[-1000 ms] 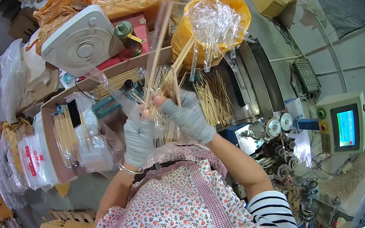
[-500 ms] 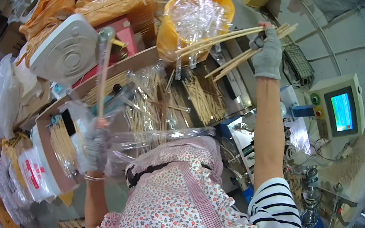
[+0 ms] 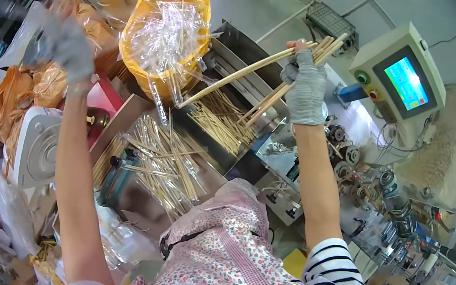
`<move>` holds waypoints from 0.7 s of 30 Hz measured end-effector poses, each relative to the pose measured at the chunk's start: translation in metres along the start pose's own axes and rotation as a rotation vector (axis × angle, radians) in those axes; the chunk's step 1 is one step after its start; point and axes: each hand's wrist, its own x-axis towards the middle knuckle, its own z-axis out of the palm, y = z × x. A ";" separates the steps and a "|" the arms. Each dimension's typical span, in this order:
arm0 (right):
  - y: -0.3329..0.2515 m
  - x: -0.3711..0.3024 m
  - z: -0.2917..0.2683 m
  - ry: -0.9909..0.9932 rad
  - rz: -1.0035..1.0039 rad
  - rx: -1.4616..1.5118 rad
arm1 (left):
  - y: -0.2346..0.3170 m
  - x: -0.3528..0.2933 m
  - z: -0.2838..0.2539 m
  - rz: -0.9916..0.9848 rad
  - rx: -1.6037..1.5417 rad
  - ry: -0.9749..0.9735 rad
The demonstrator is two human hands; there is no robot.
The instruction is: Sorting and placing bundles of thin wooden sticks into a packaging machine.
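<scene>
My right hand [image 3: 308, 89], in a grey knit glove, is closed around several wooden chopsticks [image 3: 270, 98]. They fan out, some pointing down left over a metal tray [image 3: 224, 169] of loose chopsticks [image 3: 222, 123]. My left hand [image 3: 69, 52], gloved too, is raised at the far left and smeared by motion, near orange plastic bags [image 3: 89, 22]. Whether it holds anything is unclear. Between the hands stands a yellow-lined bin [image 3: 132, 70] full of clear film wrappers [image 3: 168, 31]. More chopsticks, some in clear film [image 3: 162, 159], lie in a heap nearer to me.
At the right stands a machine with a lit control screen [image 3: 407, 81] and rollers [image 3: 351, 156]. A white plastic lidded container [image 3: 40, 142] sits at the left beside a pink box [image 3: 105, 96]. Clear plastic bags [image 3: 9, 203] hang at the lower left.
My left hand has swung up and away from me; the stick it held upright earlier cannot be made out now. My right hand keeps its chopsticks. The whole view has shifted.
</scene>
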 end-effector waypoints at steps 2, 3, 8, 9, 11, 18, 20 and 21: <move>0.004 0.006 -0.008 0.038 0.018 -0.010 | 0.055 0.007 0.046 -0.142 -0.138 -0.244; 0.007 0.007 -0.002 0.029 0.035 -0.009 | 0.065 0.031 0.105 -0.225 -0.173 -0.366; 0.019 0.026 -0.030 0.206 0.090 0.008 | 0.188 -0.001 0.145 -0.346 -0.538 -1.065; 0.023 0.027 -0.031 0.224 0.117 0.049 | 0.191 -0.009 0.145 -0.339 -0.588 -1.169; 0.032 0.031 -0.031 0.243 0.152 0.091 | 0.186 -0.016 0.136 -0.331 -0.634 -1.281; 0.057 0.037 -0.021 0.199 0.156 0.130 | 0.124 0.045 0.038 -0.314 -0.727 -0.825; 0.064 0.038 -0.020 0.112 0.121 0.137 | 0.137 0.056 -0.011 -0.415 -1.323 -0.795; 0.064 0.036 -0.013 0.098 0.118 0.108 | 0.144 0.050 -0.030 -0.360 -1.534 -0.849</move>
